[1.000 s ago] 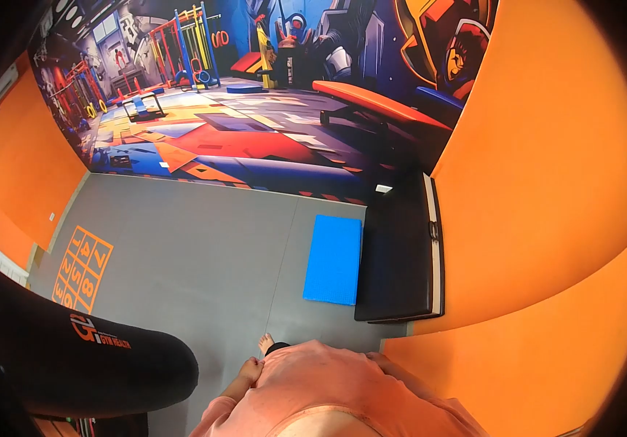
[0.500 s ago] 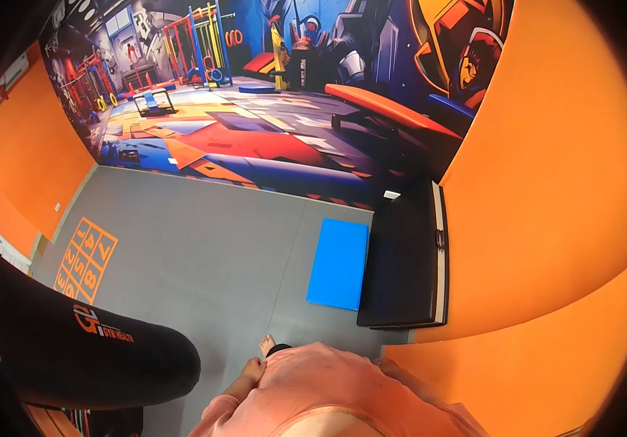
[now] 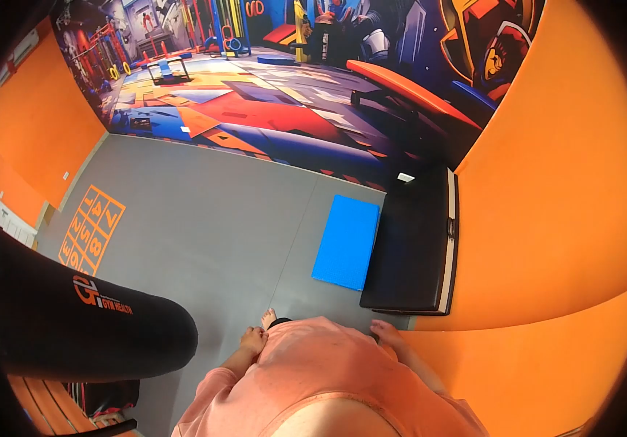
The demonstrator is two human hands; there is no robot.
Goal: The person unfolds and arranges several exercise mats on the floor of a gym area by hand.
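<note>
My left hand [image 3: 254, 340] hangs at the left side of my pink shirt [image 3: 320, 357], its fingers curled in and nothing visible in them. On the other side, my right hand [image 3: 385, 333] is held slightly away from the shirt, its fingers loosely extended and holding nothing I can see. One bare foot [image 3: 268, 318] shows on the grey floor [image 3: 211, 218], just ahead of my left hand. The nearest object beyond my right hand is a thick black mat [image 3: 408, 251] with a handle on its pale edge. A thin blue mat [image 3: 347, 240] lies beside it.
A black punching bag [image 3: 131, 320] juts in from the left. Slatted wood [image 3: 44, 408] and dark items are below it. An orange number grid [image 3: 93, 229] marks the floor. Orange padded walls [image 3: 546, 240] stand at the right; a painted mural [image 3: 255, 95] covers the far wall.
The view has tilted down and shifted forward, so the mats and mural sit higher. My right hand has come out from beside the shirt into plainer view.
</note>
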